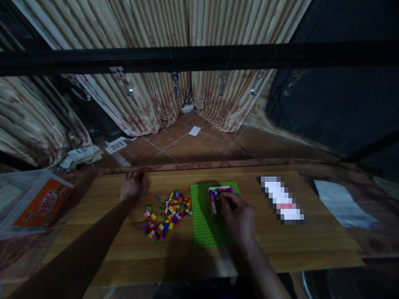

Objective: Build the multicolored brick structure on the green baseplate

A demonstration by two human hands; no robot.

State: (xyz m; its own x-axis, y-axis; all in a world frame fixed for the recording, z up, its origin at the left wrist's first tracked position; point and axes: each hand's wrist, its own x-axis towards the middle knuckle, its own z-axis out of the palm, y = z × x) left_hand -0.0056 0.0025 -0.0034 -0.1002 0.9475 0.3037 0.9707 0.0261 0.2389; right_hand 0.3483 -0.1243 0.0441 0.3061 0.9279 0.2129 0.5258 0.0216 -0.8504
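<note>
On a green studded baseplate stands a small hollow brick structure with low walls of mixed colours and a pale top edge. My right hand reaches over its right side, thumb and forefinger pinched together inside the walls. What the fingertips hold is too small and dark to make out. My left hand rests at the table's far edge, its fingers loosely bent and thumb apart, with nothing visible in it. Between the hands, left of the baseplate, lies a loose spread of small coloured bricks.
A phone-like object with a blurred screen lies on the wooden table, right of the baseplate. A clear plastic box with an orange label stands at the left. A dark horizontal bar crosses before striped curtains.
</note>
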